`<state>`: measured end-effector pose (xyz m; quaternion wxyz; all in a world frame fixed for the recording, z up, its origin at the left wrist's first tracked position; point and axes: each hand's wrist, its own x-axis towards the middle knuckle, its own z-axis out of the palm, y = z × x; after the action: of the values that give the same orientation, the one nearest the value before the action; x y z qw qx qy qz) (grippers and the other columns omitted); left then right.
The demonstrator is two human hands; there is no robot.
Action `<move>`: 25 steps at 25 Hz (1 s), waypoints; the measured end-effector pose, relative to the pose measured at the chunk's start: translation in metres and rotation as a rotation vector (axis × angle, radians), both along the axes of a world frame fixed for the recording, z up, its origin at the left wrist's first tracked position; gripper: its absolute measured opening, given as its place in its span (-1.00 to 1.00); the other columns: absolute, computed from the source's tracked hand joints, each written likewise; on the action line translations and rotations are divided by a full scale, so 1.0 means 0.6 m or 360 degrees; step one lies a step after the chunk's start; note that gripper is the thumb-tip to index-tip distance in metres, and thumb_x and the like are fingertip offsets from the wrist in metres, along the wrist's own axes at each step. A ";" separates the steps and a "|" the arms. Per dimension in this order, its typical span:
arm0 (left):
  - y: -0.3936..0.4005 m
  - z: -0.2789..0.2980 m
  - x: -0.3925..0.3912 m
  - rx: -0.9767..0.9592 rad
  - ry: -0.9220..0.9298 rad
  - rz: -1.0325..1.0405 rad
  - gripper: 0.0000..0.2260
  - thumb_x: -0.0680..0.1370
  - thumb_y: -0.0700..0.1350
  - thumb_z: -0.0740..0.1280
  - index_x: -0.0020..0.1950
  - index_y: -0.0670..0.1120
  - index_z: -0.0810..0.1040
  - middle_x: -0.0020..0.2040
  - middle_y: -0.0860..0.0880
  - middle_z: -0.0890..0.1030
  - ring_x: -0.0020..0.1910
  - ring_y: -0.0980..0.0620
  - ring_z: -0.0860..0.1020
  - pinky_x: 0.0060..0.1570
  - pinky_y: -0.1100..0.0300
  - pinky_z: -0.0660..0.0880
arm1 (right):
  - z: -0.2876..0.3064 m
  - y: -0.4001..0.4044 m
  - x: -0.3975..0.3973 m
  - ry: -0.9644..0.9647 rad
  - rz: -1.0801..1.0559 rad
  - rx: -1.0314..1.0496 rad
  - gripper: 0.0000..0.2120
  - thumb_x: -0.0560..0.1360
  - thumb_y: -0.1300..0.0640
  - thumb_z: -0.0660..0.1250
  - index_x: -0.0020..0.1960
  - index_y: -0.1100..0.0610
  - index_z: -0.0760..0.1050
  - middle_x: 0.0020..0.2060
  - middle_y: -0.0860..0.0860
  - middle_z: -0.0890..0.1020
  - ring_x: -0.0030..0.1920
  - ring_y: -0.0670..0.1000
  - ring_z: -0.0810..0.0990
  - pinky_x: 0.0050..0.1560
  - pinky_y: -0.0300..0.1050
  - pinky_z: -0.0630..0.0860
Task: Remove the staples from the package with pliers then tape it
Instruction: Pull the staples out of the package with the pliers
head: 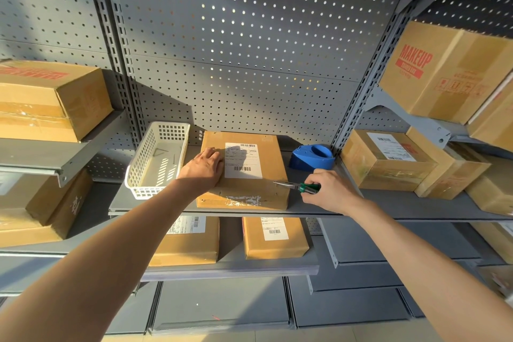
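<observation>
A flat brown cardboard package [270,158] with a white shipping label lies on the grey shelf [388,203] in front of me. My left hand [205,168] presses flat on the package's left part. My right hand [327,190] grips green-handled pliers [298,186], and their metal tip points left over the package's right front corner. A blue tape dispenser [312,157] stands on the shelf just right of the package, behind my right hand. Torn tape remnants show on the package's front edge.
A white plastic basket [155,159] sits left of the package. Other cardboard boxes fill the shelves left [50,100], right [388,159] and below [274,237]. A box marked MAKEUP [444,69] stands upper right. Grey pegboard backs the shelf.
</observation>
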<state>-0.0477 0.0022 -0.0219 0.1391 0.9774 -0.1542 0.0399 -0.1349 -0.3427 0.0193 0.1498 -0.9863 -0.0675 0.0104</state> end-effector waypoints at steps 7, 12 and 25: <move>0.000 0.000 -0.002 -0.0025 -0.0039 -0.0028 -0.65 0.70 0.04 0.01 0.38 -0.09 0.37 0.38 -0.10 0.39 0.30 -0.12 0.47 0.29 0.01 0.42 | 0.013 0.000 0.007 -0.0028 -0.0018 0.0022 -0.81 0.39 -0.20 0.43 -0.13 -0.10 0.61 -0.14 -0.15 0.54 -0.14 -0.09 0.54 -0.11 0.12 0.60; -0.001 0.002 -0.004 -0.0032 -0.0056 -0.0038 -0.65 0.70 0.03 0.01 0.40 -0.09 0.36 0.39 -0.10 0.38 0.31 -0.10 0.46 0.31 0.03 0.40 | 0.042 0.011 0.030 -0.0152 -0.0140 0.0295 -0.81 0.41 -0.16 0.44 -0.26 -0.08 0.55 -0.22 -0.08 0.54 -0.23 0.00 0.55 -0.22 0.07 0.50; 0.005 0.007 -0.018 -0.0107 -0.0292 -0.0037 -0.73 0.66 -0.04 0.12 0.25 -0.13 0.47 0.25 -0.14 0.52 0.24 -0.13 0.49 0.21 -0.01 0.50 | 0.034 0.068 0.087 -0.0049 -0.0252 0.0797 -0.69 0.51 -0.04 0.42 -0.23 0.19 0.53 -0.40 -0.04 0.47 -0.32 -0.01 0.43 -0.23 -0.05 0.34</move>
<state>-0.0582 0.0050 -0.0178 0.1576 0.9625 -0.1761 0.1329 -0.0829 -0.3018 0.0398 0.3886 -0.9208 0.0071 -0.0332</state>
